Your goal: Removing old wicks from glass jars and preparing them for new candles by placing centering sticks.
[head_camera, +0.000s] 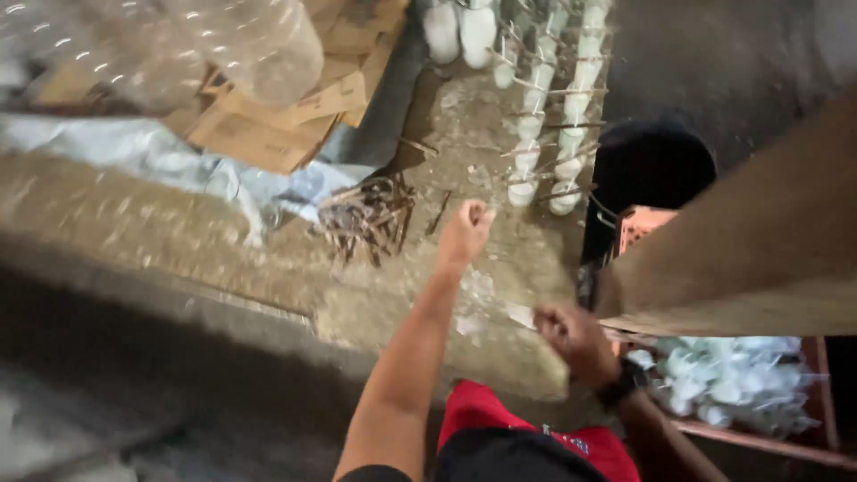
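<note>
My left hand (464, 234) is stretched out over the dusty concrete slab (143, 223), fingers curled shut near a small thin stick; whether it grips anything I cannot tell. To its left lies a pile of thin brown sticks (368, 219). My right hand (571, 337), with a dark watch on the wrist, is closed on a small clear plastic pouch (520, 314) at the slab's near edge. Ahead stand rows of white filled pouches on sticks (549, 116).
Flattened cardboard (268, 125) and large clear plastic bags (178, 45) lie at the back left. A crate of clear filled pouches (732, 379) sits at the right, behind it an orange crate (644, 228) and a black bucket (652, 165). A blurred brown beam (759, 259) crosses the right.
</note>
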